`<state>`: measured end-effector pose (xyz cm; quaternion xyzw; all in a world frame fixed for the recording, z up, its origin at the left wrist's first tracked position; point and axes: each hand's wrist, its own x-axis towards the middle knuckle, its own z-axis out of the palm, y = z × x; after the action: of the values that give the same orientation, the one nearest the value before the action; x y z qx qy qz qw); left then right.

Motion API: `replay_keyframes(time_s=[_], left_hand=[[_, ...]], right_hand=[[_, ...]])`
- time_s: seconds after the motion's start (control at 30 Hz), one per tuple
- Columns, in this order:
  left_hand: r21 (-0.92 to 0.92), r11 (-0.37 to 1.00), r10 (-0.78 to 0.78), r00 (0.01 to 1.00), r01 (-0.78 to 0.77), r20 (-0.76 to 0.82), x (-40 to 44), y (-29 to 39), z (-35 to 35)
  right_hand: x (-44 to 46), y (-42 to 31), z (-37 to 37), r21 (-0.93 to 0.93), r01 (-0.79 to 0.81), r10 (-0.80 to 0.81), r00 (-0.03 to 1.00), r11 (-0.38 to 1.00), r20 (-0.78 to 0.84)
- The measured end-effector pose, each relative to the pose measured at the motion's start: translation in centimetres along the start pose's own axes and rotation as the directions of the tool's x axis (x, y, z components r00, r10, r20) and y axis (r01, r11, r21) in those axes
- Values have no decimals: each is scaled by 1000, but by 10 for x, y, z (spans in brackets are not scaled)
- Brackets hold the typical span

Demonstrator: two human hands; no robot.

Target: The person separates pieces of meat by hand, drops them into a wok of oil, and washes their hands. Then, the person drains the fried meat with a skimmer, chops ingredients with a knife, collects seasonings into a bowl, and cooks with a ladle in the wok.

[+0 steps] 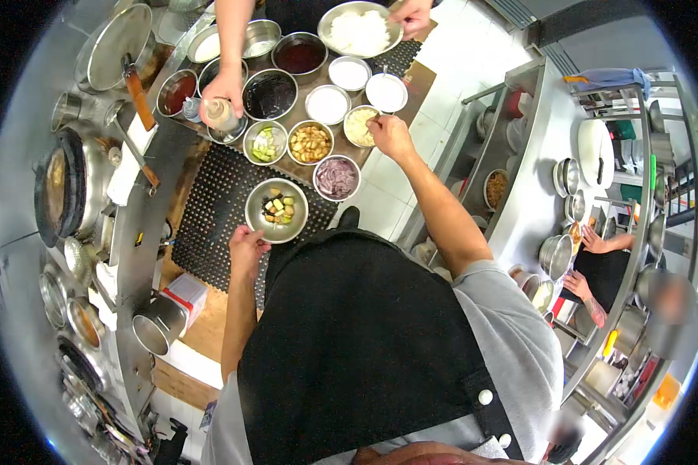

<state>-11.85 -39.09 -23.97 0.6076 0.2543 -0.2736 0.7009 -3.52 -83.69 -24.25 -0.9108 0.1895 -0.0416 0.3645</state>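
My left hand grips the near-left rim of a metal mixing bowl holding diced pale-green and dark pieces. Over a small bowl of pale yellow chopped garlic, my right hand has its fingertips pinched together in the contents. Close by stand a bowl of sliced red onion, a bowl of browned diced pieces and a bowl of green chunks. Two bowls of white powder sit just beyond my right hand.
Across the counter, another person's hand holds a squeeze bottle; their other hand touches a bowl of white food. Left are a stove with a wok and a wooden-handled pan. Another person works at the right-hand steel counter.
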Motion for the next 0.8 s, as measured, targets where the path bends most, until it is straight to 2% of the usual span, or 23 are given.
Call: replay_keyframes(time_s=[0.03, 0.07, 0.1, 0.17, 0.2, 0.23, 0.27, 0.3, 0.33, 0.43, 0.53, 0.67, 0.73, 0.8], left_hand=[[-50, 999, 7, 1000, -7, 7, -4, -2, 12], [-80, 997, 14, 1000, -12, 16, -6, -3, 21], [-87, 996, 15, 1000, -15, 3, -10, -2, 31], [-74, 996, 48, 999, -48, 0, -19, 1, 48], [-72, 996, 54, 999, -55, -5, -22, 3, 55], [-69, 996, 54, 998, -54, -11, -25, 5, 61], [-73, 996, 58, 998, -58, -10, -27, 7, 66], [-77, 995, 62, 998, -62, -7, -29, 8, 71], [-100, 993, 63, 998, -63, -3, -29, 8, 74], [-75, 994, 75, 997, -74, 10, -33, 14, 84], [-56, 995, 83, 997, -83, 3, -33, 14, 90], [-32, 997, 77, 997, -77, 0, -32, 12, 90], [-5, 997, 72, 997, -72, -4, -33, 13, 91], [20, 998, 64, 998, -64, -6, -34, 16, 94]], right_hand=[[-6, -15, -15, -206, 62, -46, 996, 977, 81], [-10, -15, -24, -248, 142, -123, 988, 958, 91], [-17, -19, -35, -244, 153, -132, 986, 958, 102], [-29, -22, -54, 18, 212, -210, 974, 977, -81], [-25, -6, -53, 36, 211, -204, 967, 977, -155], [-21, 1, -54, 42, 211, -202, 968, 977, -152], [-19, 6, -56, 249, 84, -49, 989, 965, -142], [-18, 10, -58, 442, -45, 100, 990, 896, -103], [-17, 14, -58, 484, -96, 146, 987, 870, -65], [-11, 47, -36, 536, -164, 213, 977, 828, -31], [-14, 53, -31, 515, -108, 177, 980, 850, -86], [-15, 51, -24, 540, -116, 166, 985, 833, -44], [-15, 49, -19, 632, -158, 188, 982, 759, 19], [-18, 44, -27, 638, -150, 193, 981, 755, 2]])
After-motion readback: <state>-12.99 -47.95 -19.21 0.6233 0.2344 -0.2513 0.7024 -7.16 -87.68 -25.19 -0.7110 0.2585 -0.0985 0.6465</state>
